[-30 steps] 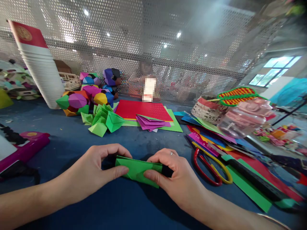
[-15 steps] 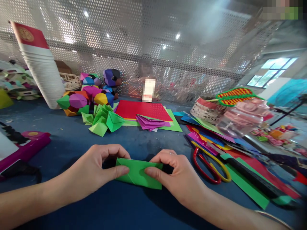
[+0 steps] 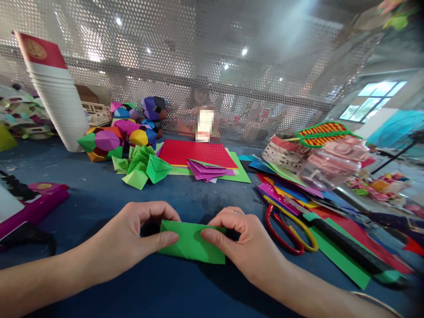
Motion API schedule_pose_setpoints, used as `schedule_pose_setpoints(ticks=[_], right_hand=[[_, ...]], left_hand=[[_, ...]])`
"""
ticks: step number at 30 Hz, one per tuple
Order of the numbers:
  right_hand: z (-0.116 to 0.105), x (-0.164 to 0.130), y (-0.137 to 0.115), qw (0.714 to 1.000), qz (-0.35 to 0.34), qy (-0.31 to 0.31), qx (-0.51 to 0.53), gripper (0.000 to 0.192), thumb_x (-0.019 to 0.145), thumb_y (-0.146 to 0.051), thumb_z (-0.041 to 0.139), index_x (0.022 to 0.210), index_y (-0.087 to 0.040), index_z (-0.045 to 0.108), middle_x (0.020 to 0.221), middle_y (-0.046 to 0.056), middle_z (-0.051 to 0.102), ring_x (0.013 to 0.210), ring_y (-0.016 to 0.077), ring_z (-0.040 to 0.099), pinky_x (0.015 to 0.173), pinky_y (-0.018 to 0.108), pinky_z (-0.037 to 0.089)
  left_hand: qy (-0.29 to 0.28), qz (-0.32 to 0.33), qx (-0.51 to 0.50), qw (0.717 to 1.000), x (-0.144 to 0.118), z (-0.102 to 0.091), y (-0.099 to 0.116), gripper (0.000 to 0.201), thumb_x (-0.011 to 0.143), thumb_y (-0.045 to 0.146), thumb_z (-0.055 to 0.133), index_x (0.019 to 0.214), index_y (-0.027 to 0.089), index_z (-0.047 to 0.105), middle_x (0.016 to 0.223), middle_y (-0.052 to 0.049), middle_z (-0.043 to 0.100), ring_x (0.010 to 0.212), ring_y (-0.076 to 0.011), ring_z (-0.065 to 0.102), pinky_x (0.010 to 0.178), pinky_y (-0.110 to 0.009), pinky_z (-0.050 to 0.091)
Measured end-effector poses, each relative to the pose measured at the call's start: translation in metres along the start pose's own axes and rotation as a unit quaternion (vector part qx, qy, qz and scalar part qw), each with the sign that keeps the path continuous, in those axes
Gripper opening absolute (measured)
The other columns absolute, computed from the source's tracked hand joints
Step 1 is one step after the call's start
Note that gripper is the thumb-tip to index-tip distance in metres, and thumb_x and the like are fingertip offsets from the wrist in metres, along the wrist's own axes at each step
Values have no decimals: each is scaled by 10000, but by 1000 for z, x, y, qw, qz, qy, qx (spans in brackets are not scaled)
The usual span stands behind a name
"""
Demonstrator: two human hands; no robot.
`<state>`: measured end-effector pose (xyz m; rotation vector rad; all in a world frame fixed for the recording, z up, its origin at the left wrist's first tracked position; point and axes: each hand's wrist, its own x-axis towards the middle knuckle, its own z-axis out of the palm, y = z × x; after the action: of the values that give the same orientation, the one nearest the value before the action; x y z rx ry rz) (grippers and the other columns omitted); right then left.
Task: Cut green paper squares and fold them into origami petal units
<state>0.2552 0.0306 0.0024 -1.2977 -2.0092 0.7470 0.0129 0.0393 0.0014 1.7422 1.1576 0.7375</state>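
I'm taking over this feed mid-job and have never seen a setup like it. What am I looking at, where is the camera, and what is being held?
There is no machine: a person works with two bare hands, filmed by one camera worn on the head, looking forward and down. The left hand and right hand pinch opposite ends of a folded green paper low over the blue table. To the right lie red-and-yellow scissors beside loose coloured sheets. Further back are a pile of folded green pieces, a red sheet, folded purple pieces and coloured paper balls.
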Motion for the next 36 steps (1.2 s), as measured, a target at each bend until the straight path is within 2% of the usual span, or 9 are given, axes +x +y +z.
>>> schedule_pose_setpoints(ticks=[10,21,36], right_hand=[[1,-2,1,1000,-11,4,-4,247,916,-363,715,712,-226,741,702,-2,661,798,197,615,729,329,449],[0,-1,-2,1000,-22,-2,-21,244,925,-343,702,710,-233,742,689,0,670,792,197,628,689,309,467],[2,-2,-1,999,4,-32,-7,235,923,-361,683,737,-234,750,722,18,662,812,218,610,725,342,437]], left_hand=[[4,-13,-6,1000,-3,1,5,150,845,370,707,834,220,700,730,36,661,675,-139,567,619,-223,438],[-3,1,2,1000,-5,0,2,243,876,425,690,759,215,722,664,27,660,624,-128,550,574,-212,423],[-19,-27,38,999,-6,-3,3,291,884,467,651,761,211,716,659,18,634,632,-147,529,597,-251,390]])
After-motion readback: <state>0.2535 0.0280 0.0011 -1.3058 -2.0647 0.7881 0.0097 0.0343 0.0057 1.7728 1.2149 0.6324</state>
